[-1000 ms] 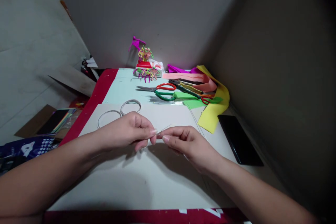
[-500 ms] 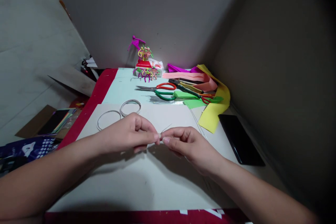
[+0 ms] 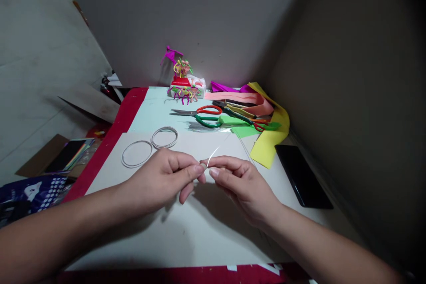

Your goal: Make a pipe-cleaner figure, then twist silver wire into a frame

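Observation:
My left hand [image 3: 163, 177] and my right hand [image 3: 238, 182] meet fingertip to fingertip above a white sheet [image 3: 186, 230]. Both pinch a thin silvery wire [image 3: 212, 156], whose free end sticks up and to the right from between the fingers. Each hand is closed in a pinch on it. Two wire rings [image 3: 137, 154] [image 3: 164, 137] lie flat on the sheet just beyond my left hand.
Red-handled scissors [image 3: 199, 111], green-handled scissors [image 3: 208, 121] and pliers [image 3: 233, 113] lie farther back among pink, green and yellow paper strips [image 3: 269, 142]. A pipe-cleaner figure on a small box [image 3: 184, 82] stands by the wall. A black phone [image 3: 302, 175] lies at right.
Both hands have shifted slightly away from me while keeping their pinch. The wire's free end now points more steeply upward.

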`<state>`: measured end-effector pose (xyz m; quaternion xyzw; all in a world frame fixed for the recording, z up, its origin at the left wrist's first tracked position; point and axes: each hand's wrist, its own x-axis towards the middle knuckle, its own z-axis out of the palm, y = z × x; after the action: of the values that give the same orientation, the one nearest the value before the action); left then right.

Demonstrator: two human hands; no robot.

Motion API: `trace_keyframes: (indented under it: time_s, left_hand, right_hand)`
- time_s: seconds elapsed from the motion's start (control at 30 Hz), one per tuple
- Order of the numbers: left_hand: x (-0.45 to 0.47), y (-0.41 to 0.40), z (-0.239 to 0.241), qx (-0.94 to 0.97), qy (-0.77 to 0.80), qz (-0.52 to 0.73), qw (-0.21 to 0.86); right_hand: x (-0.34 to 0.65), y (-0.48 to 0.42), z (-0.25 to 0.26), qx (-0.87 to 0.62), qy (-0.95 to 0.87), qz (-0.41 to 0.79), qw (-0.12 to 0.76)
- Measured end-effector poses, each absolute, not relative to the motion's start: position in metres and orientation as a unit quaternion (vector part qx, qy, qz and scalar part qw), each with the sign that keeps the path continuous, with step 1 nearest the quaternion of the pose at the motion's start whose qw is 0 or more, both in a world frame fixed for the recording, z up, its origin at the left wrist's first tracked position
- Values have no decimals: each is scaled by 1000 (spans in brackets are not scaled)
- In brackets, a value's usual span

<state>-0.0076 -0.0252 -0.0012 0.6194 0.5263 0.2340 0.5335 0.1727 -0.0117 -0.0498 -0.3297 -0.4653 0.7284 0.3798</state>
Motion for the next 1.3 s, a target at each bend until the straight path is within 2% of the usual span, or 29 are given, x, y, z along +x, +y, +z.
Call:
trace_keyframes:
  time_s: [0.23, 0.37, 0.43, 0.47, 0.53, 0.67, 0.73, 0.8, 1.1, 1.2, 1.3]
  left_hand:
    - [-13, -19, -4, 584, 473, 221, 621]
    - [-15, -16, -8, 565, 435, 208, 670]
    - [-14, -18, -10, 572, 444, 206, 659]
    - [-14, -19, -11, 579, 453, 207, 646]
    - [-13, -22, -12, 593, 477, 215, 612]
    - [-11, -25, -14, 618, 512, 224, 553]
    - [-10, -24, -14, 628, 513, 214, 545]
    - [-10, -23, -15, 630, 507, 204, 552]
    - [-12, -20, -13, 597, 485, 163, 618]
    - [-13, -17, -12, 589, 476, 156, 634]
    - [-15, -14, -14, 587, 468, 151, 644]
  right_hand:
    - [174, -14, -53, -360, -566, 599, 436]
    - [183, -6, -56, -254, -756, 359, 485]
    - [188, -2, -57, -176, -829, 246, 471]
    - [189, -1, -56, -159, -843, 225, 462]
    - [189, 0, -53, -197, -827, 275, 449]
    - [183, 0, -45, -341, -669, 554, 359]
    - [182, 2, -44, -340, -600, 659, 301]
    - [183, 5, -44, -321, -562, 713, 270]
    - [187, 6, -40, -325, -590, 703, 228]
    - [187, 3, -36, -345, -639, 649, 226]
    - [187, 0, -37, -349, -727, 536, 250]
